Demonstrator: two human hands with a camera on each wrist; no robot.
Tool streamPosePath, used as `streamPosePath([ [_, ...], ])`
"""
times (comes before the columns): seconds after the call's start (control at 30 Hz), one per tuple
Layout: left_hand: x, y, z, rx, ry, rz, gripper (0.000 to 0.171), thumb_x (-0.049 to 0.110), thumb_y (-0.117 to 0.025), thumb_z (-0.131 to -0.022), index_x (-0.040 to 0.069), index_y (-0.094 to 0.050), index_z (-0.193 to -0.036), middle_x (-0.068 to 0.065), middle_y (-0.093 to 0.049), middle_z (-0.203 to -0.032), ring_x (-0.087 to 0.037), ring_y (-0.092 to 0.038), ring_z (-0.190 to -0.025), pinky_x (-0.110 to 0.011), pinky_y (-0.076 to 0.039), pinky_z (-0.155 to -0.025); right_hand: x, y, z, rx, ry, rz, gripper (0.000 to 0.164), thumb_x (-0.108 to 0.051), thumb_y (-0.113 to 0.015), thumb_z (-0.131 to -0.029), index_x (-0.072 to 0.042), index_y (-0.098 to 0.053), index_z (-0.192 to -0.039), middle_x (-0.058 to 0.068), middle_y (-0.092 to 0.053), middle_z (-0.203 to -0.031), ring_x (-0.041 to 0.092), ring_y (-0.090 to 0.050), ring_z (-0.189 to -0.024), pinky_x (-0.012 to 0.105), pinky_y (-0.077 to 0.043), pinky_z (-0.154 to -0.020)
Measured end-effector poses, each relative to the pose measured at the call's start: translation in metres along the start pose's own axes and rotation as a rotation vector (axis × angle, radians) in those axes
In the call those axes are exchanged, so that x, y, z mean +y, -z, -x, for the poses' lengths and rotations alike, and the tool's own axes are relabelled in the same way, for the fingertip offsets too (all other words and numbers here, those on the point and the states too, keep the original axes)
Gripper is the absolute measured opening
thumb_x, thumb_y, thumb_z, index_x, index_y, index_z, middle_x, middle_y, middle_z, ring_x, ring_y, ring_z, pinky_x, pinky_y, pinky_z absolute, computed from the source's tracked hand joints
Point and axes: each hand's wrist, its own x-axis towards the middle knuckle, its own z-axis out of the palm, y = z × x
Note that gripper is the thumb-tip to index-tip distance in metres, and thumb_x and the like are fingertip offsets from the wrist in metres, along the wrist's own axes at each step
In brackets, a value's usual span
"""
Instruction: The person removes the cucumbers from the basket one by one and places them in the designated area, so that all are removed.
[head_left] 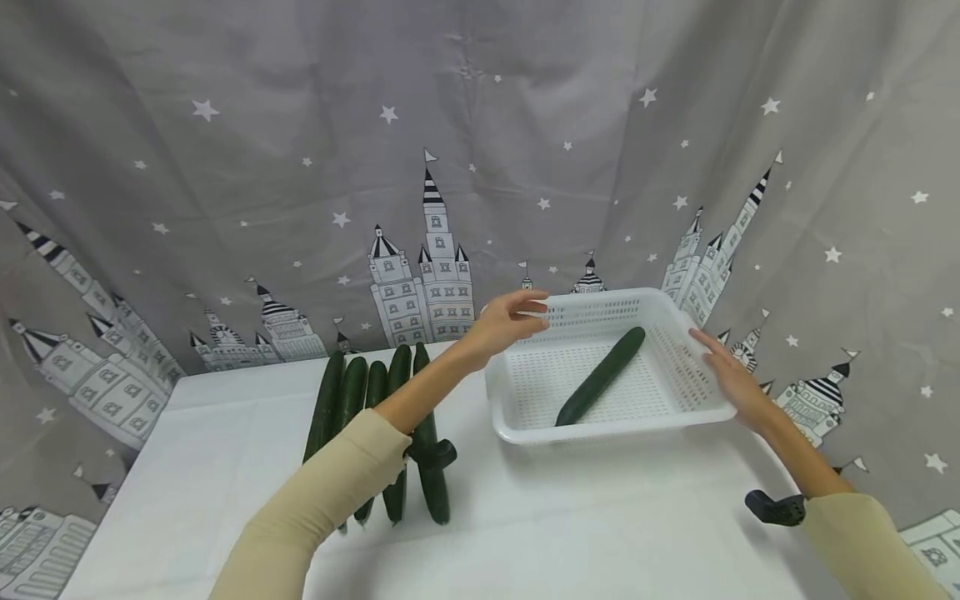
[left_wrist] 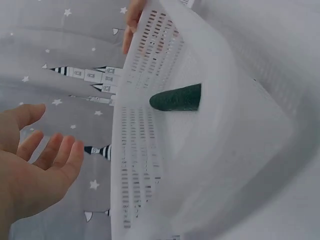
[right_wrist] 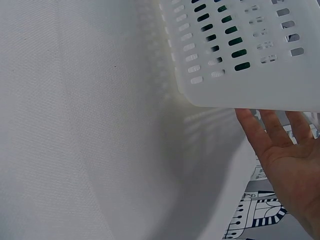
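A white perforated plastic basket (head_left: 517, 400) stands toward the back right, its right end raised higher than its left. One dark green cucumber (head_left: 602, 377) lies diagonally inside. My right hand (head_left: 738, 385) grips the rim on the right; in the right wrist view the tips of its fingers (right_wrist: 276, 131) disappear behind the basket edge. Beside the left rim, my left hand (head_left: 506, 323) hangs with loosely bent fingers and nothing in them; the left wrist view has background between that hand (left_wrist: 47, 167) and the basket wall (left_wrist: 135, 165).
Several more cucumbers (head_left: 324, 404) lie side by side on the white table (head_left: 225, 433), partly hidden under my left forearm. A grey curtain (head_left: 525, 100) with printed castles and stars hangs right behind the table. Black wrist devices (head_left: 776, 508) sit near both sleeves.
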Motion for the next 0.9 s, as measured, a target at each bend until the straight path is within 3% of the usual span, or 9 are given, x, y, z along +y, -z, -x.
streamPosePath([
  [0.23, 0.001, -0.033, -0.042, -0.039, 0.076, 0.096, 0.051, 0.011, -0.067, -0.097, 0.010, -0.052, -0.145, -0.014, -0.056, -0.139, -0.024, -0.057, -0.122, -0.037, -0.049, -0.098, 0.000, 0.002, -0.006, 0.011, -0.014, -0.013, 0.054, -0.030, -0.020, -0.111, -0.014, -0.007, -0.161, 0.034, -0.012, -0.157, 0.021, -0.069, -0.092, 0.044, -0.059, -0.065],
  [0.37, 0.003, -0.048, -0.063, -0.004, 0.115, 0.171, 0.049, 0.011, -0.068, -0.097, 0.010, -0.054, -0.143, -0.011, -0.060, -0.132, -0.024, -0.057, -0.121, -0.035, -0.049, -0.098, 0.001, 0.002, -0.009, 0.021, -0.026, -0.017, 0.053, -0.029, -0.019, -0.111, -0.016, -0.008, -0.162, 0.032, -0.011, -0.159, 0.020, -0.069, -0.092, 0.043, -0.059, -0.065],
  [0.47, 0.000, -0.058, -0.078, 0.024, 0.129, 0.197, 0.047, 0.010, -0.068, -0.096, 0.009, -0.056, -0.141, -0.010, -0.063, -0.127, -0.024, -0.059, -0.119, -0.038, -0.048, -0.099, 0.001, 0.002, -0.009, 0.032, -0.037, -0.040, 0.053, -0.030, -0.020, -0.111, -0.019, -0.010, -0.162, 0.034, -0.017, -0.156, 0.021, -0.070, -0.088, 0.041, -0.059, -0.062],
  [0.67, -0.017, -0.073, -0.100, 0.013, 0.121, 0.109, 0.044, 0.009, -0.069, -0.096, 0.011, -0.059, -0.138, -0.015, -0.060, -0.135, -0.024, -0.058, -0.120, -0.040, -0.046, -0.101, 0.002, 0.003, -0.010, 0.035, -0.032, -0.033, 0.053, -0.028, -0.020, -0.111, -0.019, -0.011, -0.162, 0.028, -0.012, -0.161, 0.020, -0.070, -0.091, 0.043, -0.060, -0.064],
  [0.9, -0.030, -0.082, -0.113, 0.023, 0.094, -0.045, 0.045, 0.012, -0.070, -0.095, 0.011, -0.060, -0.139, -0.009, -0.063, -0.132, -0.027, -0.056, -0.123, -0.040, -0.046, -0.101, 0.003, 0.001, -0.010, 0.051, -0.044, -0.024, 0.053, -0.029, -0.021, -0.111, -0.020, -0.012, -0.162, 0.028, -0.013, -0.161, 0.023, -0.071, -0.091, 0.046, -0.059, -0.064],
])
